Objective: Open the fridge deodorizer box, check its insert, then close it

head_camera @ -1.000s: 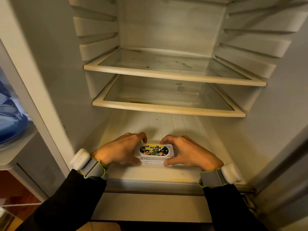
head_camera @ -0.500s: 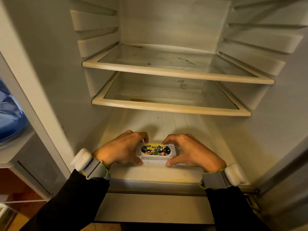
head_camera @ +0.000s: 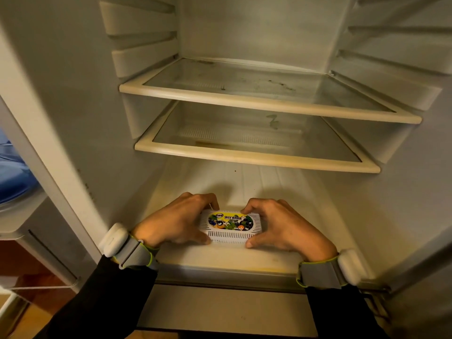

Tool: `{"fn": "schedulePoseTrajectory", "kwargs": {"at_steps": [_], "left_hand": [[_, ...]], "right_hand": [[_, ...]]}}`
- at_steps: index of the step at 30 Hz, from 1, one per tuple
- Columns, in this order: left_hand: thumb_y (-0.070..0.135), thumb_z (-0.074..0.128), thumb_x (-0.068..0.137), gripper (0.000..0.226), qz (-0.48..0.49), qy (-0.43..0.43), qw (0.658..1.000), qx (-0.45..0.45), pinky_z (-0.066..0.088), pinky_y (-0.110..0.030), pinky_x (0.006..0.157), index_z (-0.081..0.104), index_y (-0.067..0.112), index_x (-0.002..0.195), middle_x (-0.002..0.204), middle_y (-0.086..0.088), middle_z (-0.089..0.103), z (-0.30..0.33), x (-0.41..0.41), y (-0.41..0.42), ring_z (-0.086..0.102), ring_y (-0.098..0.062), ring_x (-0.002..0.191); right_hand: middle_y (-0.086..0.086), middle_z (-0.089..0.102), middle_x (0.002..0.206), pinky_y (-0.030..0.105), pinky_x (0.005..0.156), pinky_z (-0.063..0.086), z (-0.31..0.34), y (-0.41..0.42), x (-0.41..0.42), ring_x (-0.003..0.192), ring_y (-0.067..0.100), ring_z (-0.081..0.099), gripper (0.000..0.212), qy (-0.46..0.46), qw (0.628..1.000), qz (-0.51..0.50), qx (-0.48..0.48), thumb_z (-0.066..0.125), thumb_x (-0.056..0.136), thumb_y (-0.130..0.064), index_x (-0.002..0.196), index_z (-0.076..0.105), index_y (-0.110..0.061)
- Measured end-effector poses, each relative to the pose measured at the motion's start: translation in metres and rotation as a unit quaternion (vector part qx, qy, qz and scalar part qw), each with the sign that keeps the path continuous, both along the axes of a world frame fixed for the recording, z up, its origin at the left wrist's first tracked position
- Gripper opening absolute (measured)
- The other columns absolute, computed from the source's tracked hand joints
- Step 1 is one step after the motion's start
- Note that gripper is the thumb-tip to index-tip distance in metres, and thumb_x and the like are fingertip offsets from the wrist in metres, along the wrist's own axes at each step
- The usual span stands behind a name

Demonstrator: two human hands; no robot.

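Observation:
A white slotted deodorizer box (head_camera: 230, 230) with a colourful label on its lid lies flat on the fridge floor (head_camera: 220, 258), near the front edge. My left hand (head_camera: 176, 221) grips its left end, thumb on the front corner and fingers over the back. At the right end my right hand (head_camera: 283, 226) holds it the same way. The lid looks closed; the insert is hidden.
Two glass shelves (head_camera: 254, 157) with cream rims hang above the box, the lower one close over my hands. Fridge side walls stand left and right. A blue object (head_camera: 12, 172) sits outside on the left, over a grey cabinet.
Both hands stay clamped on the box ends; only the view has shifted slightly, and the box has not visibly moved or opened.

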State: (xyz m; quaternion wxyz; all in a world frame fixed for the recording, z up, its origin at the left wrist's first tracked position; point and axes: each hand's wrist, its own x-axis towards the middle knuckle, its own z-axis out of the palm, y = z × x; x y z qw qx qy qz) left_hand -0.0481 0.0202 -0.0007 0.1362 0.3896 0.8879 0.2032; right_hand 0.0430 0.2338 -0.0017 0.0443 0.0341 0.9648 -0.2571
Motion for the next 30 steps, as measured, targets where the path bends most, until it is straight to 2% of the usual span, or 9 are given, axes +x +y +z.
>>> {"fn": "schedulePoseTrajectory", "kwargs": {"at_steps": [7,14,18,21,25,30], "left_hand": [[0.031,0.087,0.062,0.056,0.005,-0.031,0.999,0.037,0.051,-0.039,0.09,0.053,0.034,0.107,0.107,0.011,0.067,-0.004,0.003,-0.004,0.061,-0.009,0.099],[0.026,0.087,0.064,0.061,0.021,-0.039,0.998,0.046,0.054,-0.035,0.087,0.051,0.031,0.112,0.11,0.007,0.067,-0.003,0.008,-0.003,0.063,-0.009,0.096],[0.035,0.086,0.064,0.073,0.04,-0.02,0.999,0.029,0.051,-0.035,0.093,0.045,0.033,0.125,0.124,0.003,0.058,-0.001,0.013,-0.002,0.058,-0.015,0.108],[0.04,0.082,0.07,0.074,0.054,0.006,0.998,0.022,0.047,-0.038,0.1,0.04,0.036,0.131,0.133,0.003,0.052,0.004,0.024,-0.005,0.049,-0.017,0.121],[0.04,0.073,0.079,0.062,0.054,0.048,0.996,0.053,0.045,-0.036,0.102,0.04,0.034,0.131,0.134,0.003,0.052,0.01,0.036,-0.013,0.047,-0.017,0.124],[0.047,0.072,0.078,0.053,0.013,0.065,0.991,0.115,0.048,-0.034,0.095,0.048,0.035,0.123,0.12,0.007,0.058,0.02,0.058,-0.024,0.052,-0.01,0.112]], "right_hand": [[-0.005,0.066,0.117,0.042,0.091,0.053,-0.008,0.002,0.004,0.106,0.018,0.061,0.066,0.015,0.999,0.015,-0.041,0.09,0.057,-0.032,0.112,0.054,-0.039],[-0.003,0.062,0.122,0.039,0.09,0.051,-0.015,0.004,0.006,0.107,0.017,0.058,0.066,0.052,0.997,0.048,-0.039,0.087,0.064,-0.03,0.12,0.051,-0.031],[-0.006,0.056,0.126,0.033,0.092,0.047,-0.015,0.007,0.013,0.113,0.016,0.053,0.07,0.077,0.995,0.057,-0.04,0.086,0.065,-0.03,0.125,0.05,-0.028],[-0.007,0.052,0.133,0.028,0.095,0.042,-0.008,0.006,0.028,0.118,0.014,0.05,0.075,0.088,0.994,0.05,-0.041,0.084,0.067,-0.032,0.132,0.047,-0.026],[-0.003,0.051,0.139,0.029,0.097,0.041,-0.004,0.0,0.045,0.123,0.017,0.049,0.056,0.113,0.992,0.028,-0.036,0.071,0.084,-0.035,0.133,0.046,-0.026],[-0.003,0.054,0.133,0.034,0.098,0.044,0.001,-0.014,0.075,0.122,0.017,0.051,0.041,0.124,0.991,-0.007,-0.045,0.057,0.092,-0.04,0.131,0.047,-0.029]]}}
